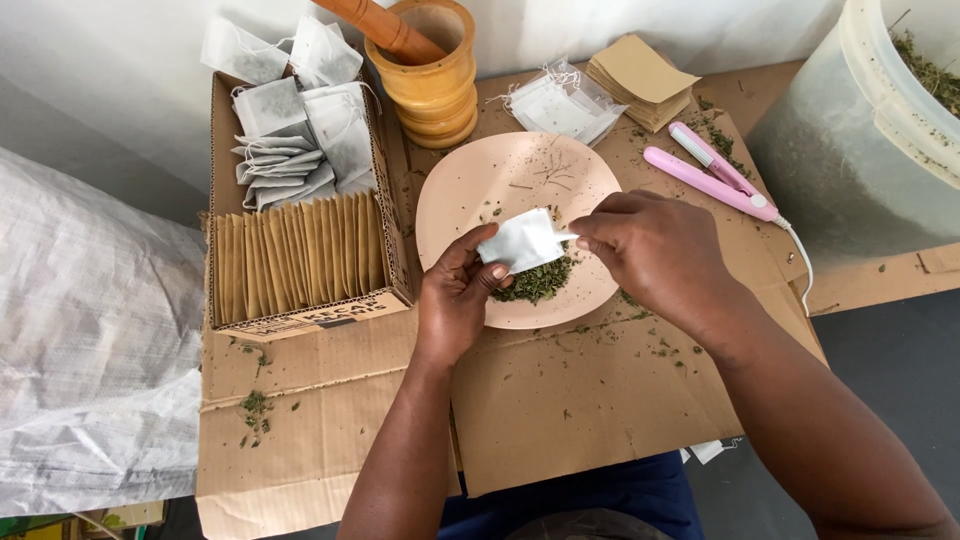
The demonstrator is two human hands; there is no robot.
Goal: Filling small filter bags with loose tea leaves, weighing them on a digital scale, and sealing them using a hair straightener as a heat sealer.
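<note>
Centrally, left hand (455, 292) and right hand (655, 250) both pinch small white tea bag (520, 241) over pink plate (510, 185) holding dried green herb pile (537, 283); cardboard box of filled bags (300, 255) at left.

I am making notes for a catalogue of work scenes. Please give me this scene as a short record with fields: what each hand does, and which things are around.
left hand: left hand holds a white tea bag from below
right hand: right hand pinches the bag's right edge
under the hands: pink plate with a pile of dried herbs
left side: cardboard box with brown envelopes and filled bags
back: wooden mortar with a pestle, stack of brown envelopes
right side: pink sealing iron, plastic bucket
surface: flattened cardboard
</note>
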